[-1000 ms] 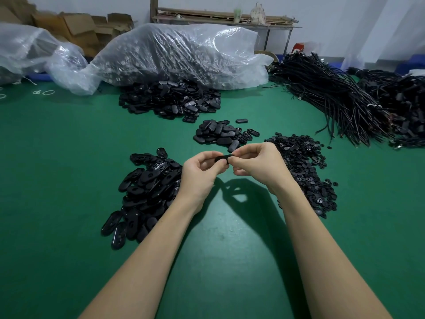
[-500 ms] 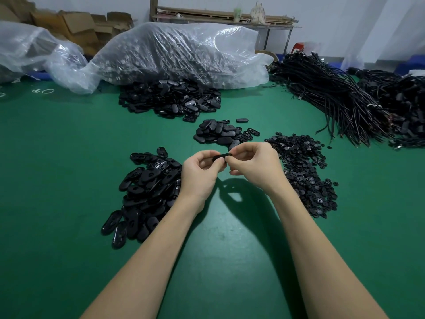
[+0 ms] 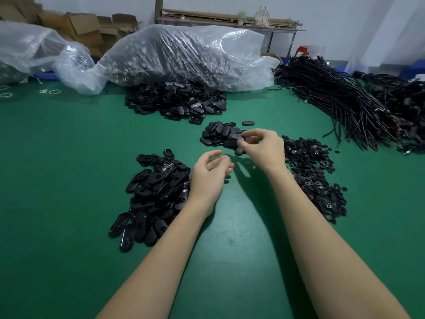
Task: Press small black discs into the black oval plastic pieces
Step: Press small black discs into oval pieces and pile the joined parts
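Glossy black ovals (image 3: 153, 196) lie heaped at left, a smaller heap (image 3: 218, 134) farther back (one oval apart beside it); tiny black discs (image 3: 310, 171) spread at right.

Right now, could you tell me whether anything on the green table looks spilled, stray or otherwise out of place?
Mostly tidy heaps. A single oval piece lies apart from the small pile that the right hand reaches over, and a few discs have strayed off the disc pile. The clear bag has oval pieces spilling out at its mouth. Nothing looks damaged.
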